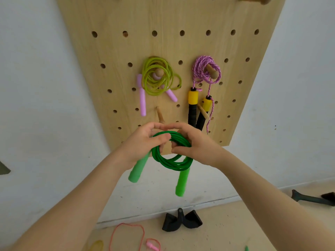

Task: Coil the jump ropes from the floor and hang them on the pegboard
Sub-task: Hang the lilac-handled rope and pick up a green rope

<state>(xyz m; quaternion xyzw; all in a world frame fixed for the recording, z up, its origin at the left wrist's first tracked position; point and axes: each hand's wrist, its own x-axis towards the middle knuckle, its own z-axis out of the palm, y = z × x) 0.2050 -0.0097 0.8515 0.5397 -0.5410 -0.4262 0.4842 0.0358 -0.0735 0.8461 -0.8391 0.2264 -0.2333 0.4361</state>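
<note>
I hold a coiled green jump rope (172,161) in front of the lower part of the wooden pegboard (112,57). My left hand (145,142) grips the coil's upper left, and my right hand (194,144) grips its upper right. Two green handles hang below the coil. A bare wooden peg (160,115) juts out just above my hands. A yellow-green rope with lilac handles (156,77) hangs coiled on one peg. A pink braided rope with yellow-and-black handles (204,73) hangs on the peg to its right.
On the floor below lies a loose pink jump rope (126,234). A black stand foot (181,221) rests by the wall, and another dark one (313,198) at the right edge. White wall flanks the board on both sides.
</note>
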